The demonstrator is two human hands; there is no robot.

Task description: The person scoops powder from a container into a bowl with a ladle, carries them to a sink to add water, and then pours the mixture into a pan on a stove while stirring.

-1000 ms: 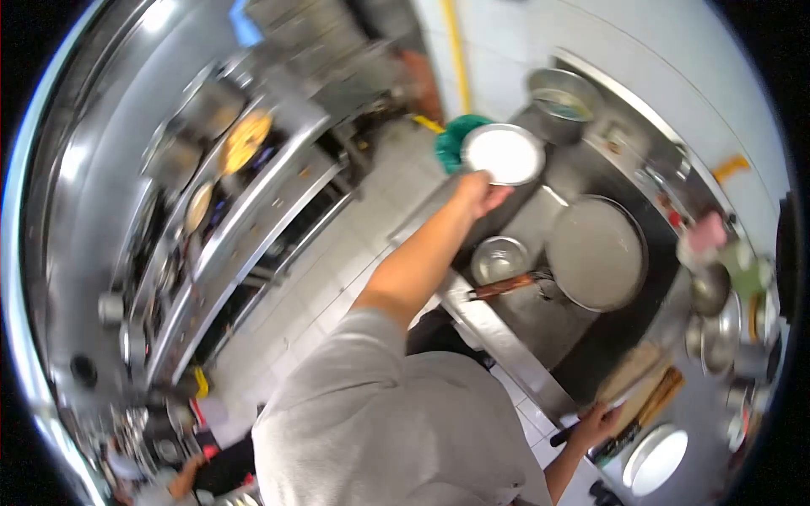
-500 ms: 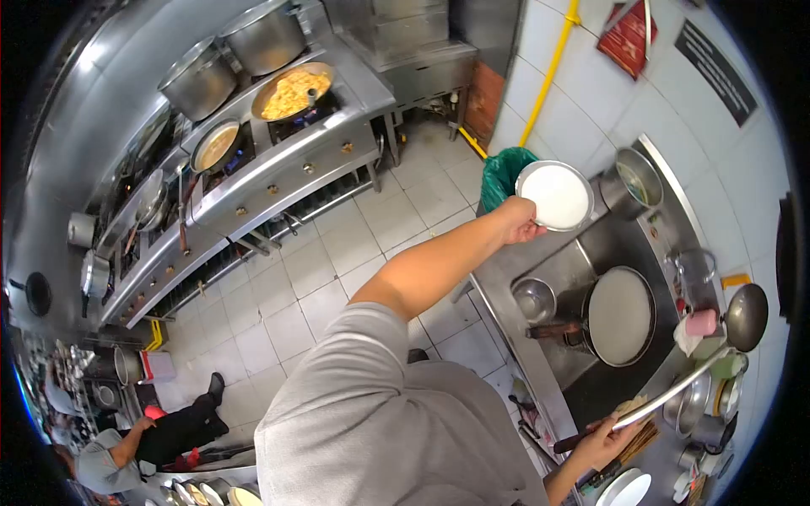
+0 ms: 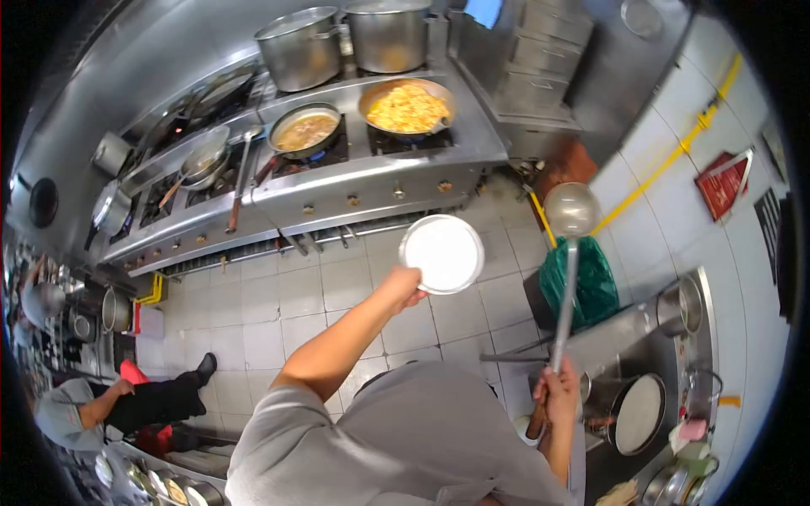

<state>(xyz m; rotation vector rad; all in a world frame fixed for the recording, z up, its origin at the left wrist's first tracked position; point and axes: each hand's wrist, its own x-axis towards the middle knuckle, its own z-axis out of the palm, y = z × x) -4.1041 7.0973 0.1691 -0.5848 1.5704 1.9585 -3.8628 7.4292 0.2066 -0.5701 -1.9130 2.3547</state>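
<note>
My left hand (image 3: 407,285), stretched out over the floor, grips the rim of a round metal bowl (image 3: 474,278) filled with white contents. Whether the contents are liquid or powder is hard to tell. In my right hand (image 3: 555,392) is the handle of a large ladle (image 3: 571,274). The ladle points up and away from me, its round bowl above the green-lined bin (image 3: 582,282). A pan of whitish liquid (image 3: 639,415) sits in the sink to the right of my right hand.
Ahead runs a stove (image 3: 380,190) with a pan of yellow food (image 3: 408,108), a pan of brown liquid (image 3: 305,133) and large pots (image 3: 388,38). A metal sink counter (image 3: 704,325) stands right. A co-worker (image 3: 72,413) is at the far left.
My view has turned left toward the stove. The bowl has moved from beside the sink to over the floor. The ladle has swung from the counter's right side to upright before me.
</note>
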